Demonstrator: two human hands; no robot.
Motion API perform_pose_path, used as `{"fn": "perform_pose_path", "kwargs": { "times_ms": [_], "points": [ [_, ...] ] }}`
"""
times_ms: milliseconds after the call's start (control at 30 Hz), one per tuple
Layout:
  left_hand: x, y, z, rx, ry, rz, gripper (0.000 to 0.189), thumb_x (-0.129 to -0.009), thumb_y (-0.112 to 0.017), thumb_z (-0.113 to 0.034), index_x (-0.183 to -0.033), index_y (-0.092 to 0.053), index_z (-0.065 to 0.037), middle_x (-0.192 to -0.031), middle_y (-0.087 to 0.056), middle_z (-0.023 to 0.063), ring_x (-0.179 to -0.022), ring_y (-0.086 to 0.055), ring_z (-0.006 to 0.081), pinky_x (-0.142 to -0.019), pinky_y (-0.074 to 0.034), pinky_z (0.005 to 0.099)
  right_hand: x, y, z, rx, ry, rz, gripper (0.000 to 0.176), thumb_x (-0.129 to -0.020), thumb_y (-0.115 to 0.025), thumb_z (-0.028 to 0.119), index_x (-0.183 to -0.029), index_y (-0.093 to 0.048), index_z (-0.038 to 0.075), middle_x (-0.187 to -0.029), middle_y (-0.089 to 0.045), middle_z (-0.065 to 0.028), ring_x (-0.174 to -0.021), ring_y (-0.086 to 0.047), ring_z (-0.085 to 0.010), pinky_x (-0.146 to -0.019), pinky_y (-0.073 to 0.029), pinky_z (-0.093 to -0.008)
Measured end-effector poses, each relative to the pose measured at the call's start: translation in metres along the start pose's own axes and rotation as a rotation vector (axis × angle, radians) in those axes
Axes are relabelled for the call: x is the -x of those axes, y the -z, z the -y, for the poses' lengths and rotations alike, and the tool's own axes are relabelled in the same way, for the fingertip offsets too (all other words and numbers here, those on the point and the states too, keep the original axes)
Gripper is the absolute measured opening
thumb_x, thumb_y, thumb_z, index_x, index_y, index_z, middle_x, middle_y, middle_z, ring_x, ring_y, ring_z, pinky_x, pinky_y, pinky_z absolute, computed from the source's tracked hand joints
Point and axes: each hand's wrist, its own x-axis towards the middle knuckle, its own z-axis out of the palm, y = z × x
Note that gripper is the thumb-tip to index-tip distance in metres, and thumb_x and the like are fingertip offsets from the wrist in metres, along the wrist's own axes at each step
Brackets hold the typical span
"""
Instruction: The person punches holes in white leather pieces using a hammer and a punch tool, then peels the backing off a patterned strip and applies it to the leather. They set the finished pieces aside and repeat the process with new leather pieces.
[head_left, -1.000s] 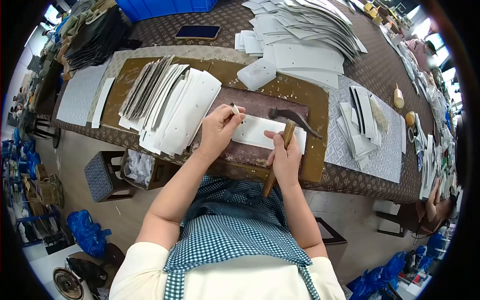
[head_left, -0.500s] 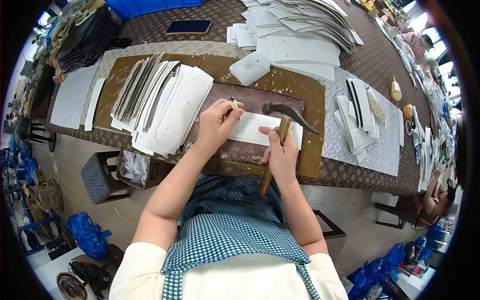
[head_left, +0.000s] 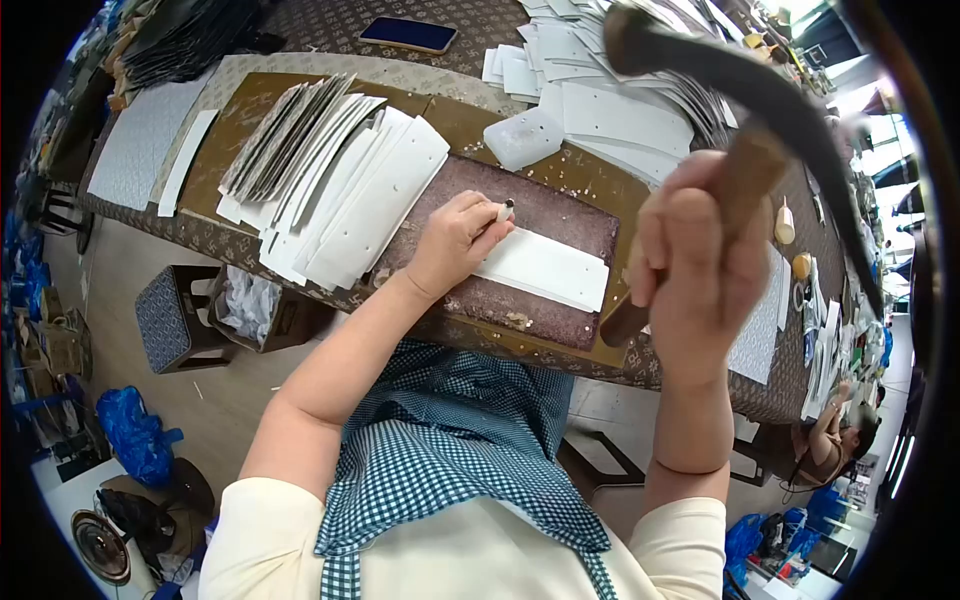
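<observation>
My left hand [head_left: 455, 245] is closed around a short white-wrapped punch [head_left: 506, 210] with a dark top end. It holds the punch upright at the left end of a white strip [head_left: 550, 268], and the fingers hide its tip. The strip lies on a worn purple-brown pad [head_left: 575, 205]. Raised close to the camera on the right, my right hand [head_left: 700, 275] grips the wooden handle of a hammer [head_left: 755, 160]. The hammer's dark, curved head is above the hand, well apart from the punch.
Stacked white pieces [head_left: 375, 200] stand left of the pad on a brown board [head_left: 225, 140]. A translucent plastic piece [head_left: 525, 137] and small white scraps lie behind the pad. A phone [head_left: 408, 35] and more white sheets [head_left: 620, 110] are farther back. A stool [head_left: 178, 320] stands below left.
My right hand has lifted the hammer from beside the strip, up and to the right, towards the camera. The left hand still holds the punch at the strip. The view has shifted slightly.
</observation>
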Motion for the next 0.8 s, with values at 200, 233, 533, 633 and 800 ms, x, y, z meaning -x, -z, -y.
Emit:
{"fn": "perform_pose_path", "kwargs": {
  "times_ms": [200, 233, 533, 633, 800],
  "points": [
    [0.001, -0.001, 0.001, -0.009, 0.006, 0.018, 0.012, -0.085, -0.072, -0.015, -0.089, -0.068, -0.004, -0.081, -0.062, 0.0097, -0.078, -0.061, 0.0288, -0.069, -0.051, 0.0382, 0.001, 0.015, -0.026, 0.894, -0.316, 0.470, 0.024, -0.095, -0.060, 0.019, -0.087, -0.052, -0.001, -0.071, -0.062, -0.0210, -0.066, -0.063, -0.0389, -0.061, -0.047, -0.0436],
    [0.003, -0.001, 0.001, -0.009, -0.008, 0.017, 0.012, -0.085, -0.072, -0.013, -0.088, -0.068, -0.003, -0.082, -0.063, 0.0092, -0.076, -0.062, 0.0270, -0.067, -0.051, 0.0364, -0.003, 0.014, -0.014, 0.811, -0.376, 0.403, 0.024, -0.096, -0.061, 0.021, -0.088, -0.054, 0.000, -0.067, -0.059, -0.0143, -0.062, -0.061, -0.0293, -0.057, -0.045, -0.0401],
    [0.001, 0.000, 0.003, -0.016, -0.016, 0.014, 0.012, -0.084, -0.074, -0.011, -0.085, -0.066, -0.002, -0.083, -0.066, 0.0087, -0.074, -0.064, 0.0235, -0.065, -0.052, 0.0325, -0.006, -0.003, 0.001, 0.525, -0.055, -0.071, 0.023, -0.100, -0.056, 0.023, -0.094, -0.055, 0.001, -0.067, -0.058, -0.0054, -0.052, -0.055, -0.0122, -0.047, -0.043, -0.0299],
    [0.001, 0.004, 0.001, -0.072, -0.006, 0.057, 0.013, -0.085, -0.073, -0.013, -0.085, -0.067, -0.002, -0.079, -0.063, 0.0089, -0.070, -0.062, 0.0239, -0.063, -0.050, 0.0331, 0.017, 0.021, -0.057, 0.880, -0.299, 0.394, 0.023, -0.098, -0.057, 0.020, -0.089, -0.052, -0.001, -0.068, -0.059, -0.0123, -0.061, -0.060, -0.0192, -0.055, -0.046, -0.0355],
    [-0.002, 0.003, 0.000, -0.018, 0.056, 0.098, 0.013, -0.088, -0.071, -0.015, -0.094, -0.070, -0.002, -0.084, -0.064, 0.0103, -0.075, -0.063, 0.0247, -0.068, -0.051, 0.0330, 0.047, 0.019, -0.073, 0.318, -0.691, 0.015, 0.018, -0.100, -0.056, 0.021, -0.096, -0.055, 0.003, -0.075, -0.066, -0.0064, -0.046, -0.051, -0.0098, -0.045, -0.042, -0.0283]
  ]
}}
